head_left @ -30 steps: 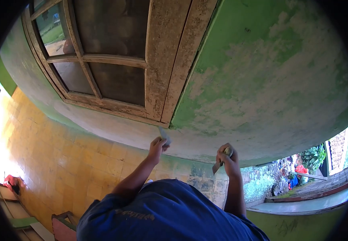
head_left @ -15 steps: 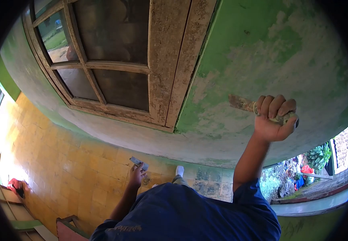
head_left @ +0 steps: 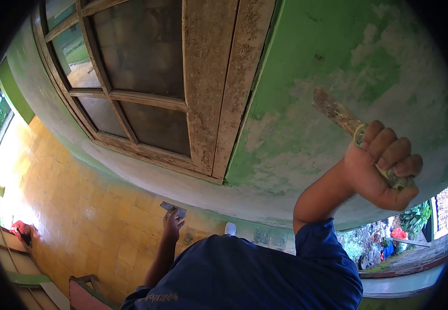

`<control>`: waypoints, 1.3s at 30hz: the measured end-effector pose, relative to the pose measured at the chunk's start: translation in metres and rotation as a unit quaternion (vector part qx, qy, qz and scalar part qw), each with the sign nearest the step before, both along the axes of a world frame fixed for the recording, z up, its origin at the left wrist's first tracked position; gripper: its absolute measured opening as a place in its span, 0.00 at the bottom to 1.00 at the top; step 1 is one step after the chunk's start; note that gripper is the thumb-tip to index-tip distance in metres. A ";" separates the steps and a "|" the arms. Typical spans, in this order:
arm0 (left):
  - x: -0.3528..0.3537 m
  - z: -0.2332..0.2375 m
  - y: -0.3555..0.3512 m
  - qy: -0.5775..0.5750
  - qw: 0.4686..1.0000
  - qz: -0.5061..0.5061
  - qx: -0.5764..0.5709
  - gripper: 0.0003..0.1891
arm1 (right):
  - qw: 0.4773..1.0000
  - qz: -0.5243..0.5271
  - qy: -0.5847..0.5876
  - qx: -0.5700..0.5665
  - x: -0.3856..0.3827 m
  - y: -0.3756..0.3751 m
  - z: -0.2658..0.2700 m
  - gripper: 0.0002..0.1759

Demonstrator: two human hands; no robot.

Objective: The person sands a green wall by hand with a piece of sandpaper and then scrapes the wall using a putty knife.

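My right hand is wrapped round the handle of a worn scraper, whose stained blade points up and left in front of the wall. That wall has green paint with large pale, bare-looking patches. Lower down, at waist height, my left hand holds a small grey flat tool, away from the wall. What exactly the tool is cannot be made out.
A weathered wooden window frame with glass panes fills the upper left. Yellow floor tiles lie below. A red cloth is at the far left, and a pink-sided piece of furniture stands at the bottom left.
My right hand has moved right and down in the view, and the scraper is tilted more steeply upward. My left hand has shifted slightly left with the grey tool.
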State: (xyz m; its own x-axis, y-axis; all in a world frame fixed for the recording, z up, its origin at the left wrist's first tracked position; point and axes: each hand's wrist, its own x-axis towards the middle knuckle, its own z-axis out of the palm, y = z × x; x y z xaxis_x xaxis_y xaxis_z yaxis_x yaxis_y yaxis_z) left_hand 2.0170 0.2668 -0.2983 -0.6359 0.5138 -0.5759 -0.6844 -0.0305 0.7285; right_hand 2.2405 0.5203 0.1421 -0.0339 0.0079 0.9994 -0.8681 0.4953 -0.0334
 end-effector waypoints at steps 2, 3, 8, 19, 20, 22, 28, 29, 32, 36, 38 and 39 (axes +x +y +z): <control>0.001 0.003 0.006 0.003 1.000 0.002 0.000 0.18 | 1.000 0.004 0.015 0.020 0.000 0.004 0.002 0.20; 0.002 0.005 0.008 0.006 1.000 0.005 0.005 0.18 | 0.999 -0.004 0.029 0.021 -0.004 0.005 0.001 0.20; 0.001 0.007 0.011 0.010 1.000 0.012 -0.005 0.18 | 0.999 -0.028 0.024 -0.009 -0.024 0.023 -0.003 0.20; 0.003 0.007 0.006 0.004 1.000 0.010 -0.005 0.19 | 0.999 -0.011 0.026 -0.019 -0.015 0.020 0.002 0.19; 0.004 0.007 0.005 0.004 1.000 0.009 -0.005 0.19 | 0.999 -0.012 0.026 -0.018 -0.009 0.017 0.003 0.19; 0.004 0.006 0.007 0.003 1.000 0.004 -0.003 0.19 | 0.998 0.032 0.057 0.004 0.002 0.015 0.006 0.19; 0.007 0.001 0.010 0.002 1.000 -0.003 0.000 0.19 | 0.999 -0.020 0.010 -0.030 -0.006 0.030 0.003 0.18; 0.008 0.002 0.009 0.002 1.000 -0.003 -0.001 0.19 | 0.999 -0.020 0.010 -0.030 -0.004 0.027 0.003 0.18; 0.009 0.003 0.015 -0.002 1.000 -0.005 -0.001 0.19 | 0.998 0.025 0.060 -0.010 0.004 0.016 0.007 0.17; 0.013 0.006 0.015 -0.008 1.000 -0.003 0.000 0.20 | 0.997 0.044 0.052 -0.019 -0.011 0.031 0.008 0.18; 0.014 0.006 0.014 -0.006 1.000 -0.013 0.018 0.20 | 0.997 0.033 0.010 -0.063 -0.015 0.036 0.006 0.17; 0.014 0.003 0.014 -0.012 1.000 -0.006 0.005 0.20 | 0.998 0.018 0.030 -0.054 -0.012 0.035 0.004 0.17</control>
State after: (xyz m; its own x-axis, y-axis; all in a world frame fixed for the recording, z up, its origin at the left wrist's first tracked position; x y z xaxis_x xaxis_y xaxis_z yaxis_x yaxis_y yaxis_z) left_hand 2.0310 0.2807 -0.2952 -0.6163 0.5273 -0.5849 -0.7015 -0.0301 0.7120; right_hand 2.2289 0.5552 0.1461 0.0235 0.1159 0.9930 -0.8873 0.4601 -0.0327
